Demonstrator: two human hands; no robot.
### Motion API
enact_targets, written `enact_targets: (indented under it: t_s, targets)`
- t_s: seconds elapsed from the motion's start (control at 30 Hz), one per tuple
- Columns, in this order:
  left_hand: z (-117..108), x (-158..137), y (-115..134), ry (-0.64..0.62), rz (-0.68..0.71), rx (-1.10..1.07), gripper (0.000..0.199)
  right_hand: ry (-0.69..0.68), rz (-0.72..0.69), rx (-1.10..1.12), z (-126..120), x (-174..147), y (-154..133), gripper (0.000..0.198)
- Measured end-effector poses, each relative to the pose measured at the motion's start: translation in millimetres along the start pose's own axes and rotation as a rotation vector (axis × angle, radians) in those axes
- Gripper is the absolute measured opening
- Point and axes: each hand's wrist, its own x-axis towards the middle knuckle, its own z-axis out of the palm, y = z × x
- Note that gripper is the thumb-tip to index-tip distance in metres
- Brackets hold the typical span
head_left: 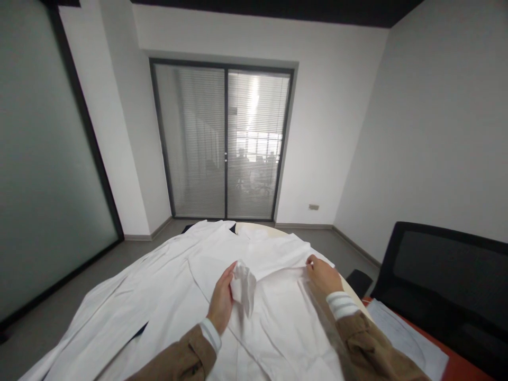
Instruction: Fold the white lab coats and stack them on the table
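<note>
A white garment, long and creased like a coat or shirt, lies spread over a round table. My left hand is closed on a gathered fold of the white cloth, lifted a little above the rest. Further right, my right hand pinches the garment near the table's right edge. A raised stretch of cloth runs between both hands. Which part of the garment each hand grips cannot be made out.
A black mesh chair with an orange seat stands at the right, with papers on it. Beyond the table is a glass door with blinds. A frosted glass panel stands on the left.
</note>
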Motion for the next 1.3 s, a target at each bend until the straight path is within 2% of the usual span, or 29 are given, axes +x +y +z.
enact_targets:
  t_s: [0.13, 0.23, 0.43, 0.5, 0.57, 0.63, 0.7, 0.83, 0.93, 1.03, 1.13, 1.23, 1.3]
  targets:
    - [-5, -1, -2, -0.083, 0.065, 0.04, 0.069, 0.001, -0.056, -0.07, 0, 6, 5, 0.028]
    - [-7, -5, -5, -0.143, 0.159, 0.321, 0.077, -0.019, -0.09, -0.091, -2, 10, 6, 0.027]
    - [-4, -15, -3, -0.1, 0.607, 1.14, 0.08, -0.047, -0.122, -0.059, 6, 11, 7, 0.024]
    - [-2, -21, 2, -0.174, 0.766, 1.347, 0.081, -0.03, -0.12, -0.044, 12, 11, 8, 0.024]
    - [0, -27, 7, -0.357, 0.932, 1.5, 0.079, 0.005, -0.131, -0.023, 18, 11, 9, 0.024]
    - [3, -31, 11, -0.539, 1.063, 1.597, 0.073, 0.04, -0.163, -0.002, 21, 12, 8, 0.025]
    - [6, -33, 12, -0.617, 1.147, 1.648, 0.069, 0.057, -0.192, 0.016, 24, 13, 8, 0.027]
    - [10, -31, 10, -0.476, 1.239, 1.611, 0.052, 0.109, -0.211, 0.055, 30, 12, 5, 0.029]
    - [12, -29, 14, -0.385, 1.212, 1.52, 0.027, 0.139, -0.209, 0.07, 39, 9, 4, 0.032]
    - [15, -25, 30, -0.288, 1.044, 1.378, 0.018, 0.196, -0.21, 0.058, 49, 5, 5, 0.038]
    - [14, -14, 55, -0.036, 0.831, 1.101, 0.016, 0.21, -0.212, 0.049, 56, 4, 7, 0.038]
    - [4, 7, 78, 0.284, 0.583, 0.818, 0.029, 0.188, -0.216, 0.043, 60, 7, 11, 0.035]
    - [-9, 22, 86, 0.403, 0.42, 0.592, 0.037, 0.186, -0.219, 0.043, 64, 9, 14, 0.037]
